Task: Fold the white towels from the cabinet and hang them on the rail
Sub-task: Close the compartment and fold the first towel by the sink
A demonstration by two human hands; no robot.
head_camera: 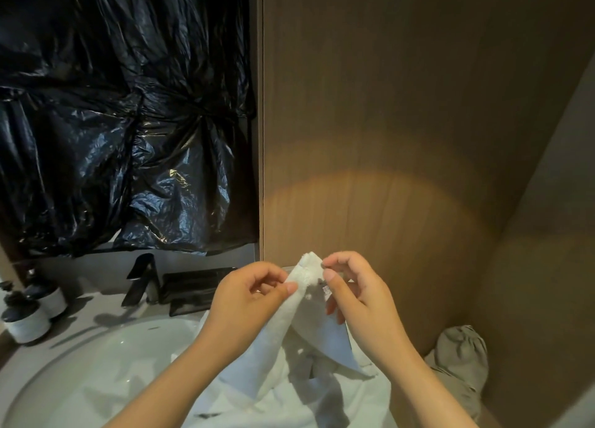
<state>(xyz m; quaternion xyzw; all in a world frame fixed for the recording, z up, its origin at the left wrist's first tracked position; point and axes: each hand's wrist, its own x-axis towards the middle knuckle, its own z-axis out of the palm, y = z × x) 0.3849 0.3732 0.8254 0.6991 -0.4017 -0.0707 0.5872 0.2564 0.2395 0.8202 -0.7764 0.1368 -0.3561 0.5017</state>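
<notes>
A white towel [283,337] hangs from both hands in front of the wooden cabinet panel [386,122]. Its upper corner [309,268] sticks up between my hands, and the rest drapes down over the sink edge. My left hand [248,305] pinches the towel's edge between thumb and fingers just left of that corner. My right hand [354,292] pinches the same corner from the right with thumb and forefinger. No rail shows in this view.
A white basin [96,363] lies at lower left, with a black faucet [140,279] behind it and two dark-capped jars [29,311] at far left. Black plastic sheeting [122,115] covers the wall above. A grey cloth bundle [460,360] sits at lower right.
</notes>
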